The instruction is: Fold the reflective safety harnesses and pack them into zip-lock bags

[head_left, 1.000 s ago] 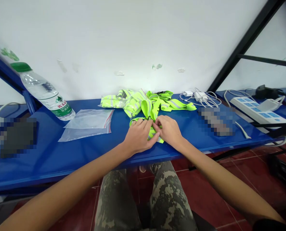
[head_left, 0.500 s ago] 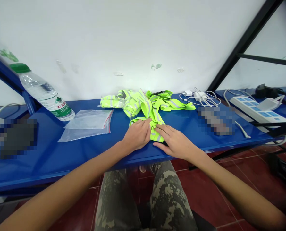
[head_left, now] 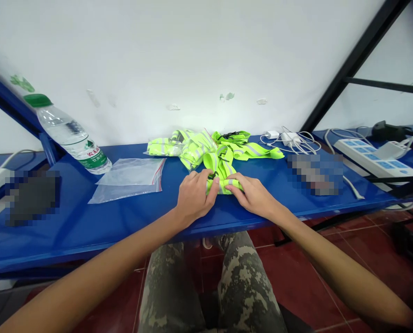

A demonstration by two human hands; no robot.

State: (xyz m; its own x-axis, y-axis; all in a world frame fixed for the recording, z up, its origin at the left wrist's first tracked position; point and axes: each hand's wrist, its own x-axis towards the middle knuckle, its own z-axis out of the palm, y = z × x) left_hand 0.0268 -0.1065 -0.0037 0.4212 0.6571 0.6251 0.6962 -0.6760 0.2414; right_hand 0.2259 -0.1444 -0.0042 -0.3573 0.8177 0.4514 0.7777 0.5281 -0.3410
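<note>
Between my hands, near the table's front edge, lies a neon-yellow reflective strap [head_left: 223, 167] with grey stripes, its near end folded into a bundle. My left hand [head_left: 195, 194] grips the bundle's left end, thumb on the near side, beside a small black fitting. At the right end my right hand [head_left: 254, 194] pinches the same bundle between thumb and fingers. Behind it are more yellow reflective straps [head_left: 255, 151], lying loose with a black buckle. To their left, clear bags with folded yellow straps [head_left: 194, 149] rest against one another.
Two flat clear zip bags [head_left: 132, 178] lie left on the blue table [head_left: 123, 222]. A water bottle [head_left: 84, 148] stands behind them. White chargers and cables [head_left: 293, 139], a blurred-out object [head_left: 314, 175] and a power strip [head_left: 376, 157] are at the right.
The near end of the strap has been folded up into a more compact bundle. Both hands now hold its ends, and the right fingers have closed on it. The view has shifted slightly.
</note>
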